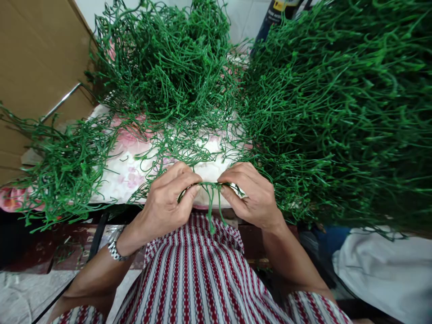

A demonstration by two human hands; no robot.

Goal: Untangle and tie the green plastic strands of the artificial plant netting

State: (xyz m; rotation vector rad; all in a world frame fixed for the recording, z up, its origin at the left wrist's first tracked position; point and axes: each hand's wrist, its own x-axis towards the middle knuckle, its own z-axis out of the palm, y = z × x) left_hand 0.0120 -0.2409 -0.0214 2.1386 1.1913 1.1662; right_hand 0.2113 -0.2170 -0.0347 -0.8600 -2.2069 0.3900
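Between my two hands a green plastic stem [211, 202] is stretched level, its thin branches hanging down over my lap. My left hand [172, 193], with a metal watch [115, 243] on the wrist, pinches one end between thumb and forefinger. The other end is pinched in the same way by my right hand [251, 191]. Parts of the stem inside my fingers are hidden. Just beyond my hands, loose green stems [189, 144] lie scattered on a white cloth with pink flowers [130, 175].
A heap of green stems [168, 58] stands at the back, a far larger pile [344, 112] fills the right side, and a smaller bunch [70, 162] hangs over the left edge. Cardboard [40, 54] rises at left. A dark can [275, 18] stands behind; white fabric [384, 270] lies lower right.
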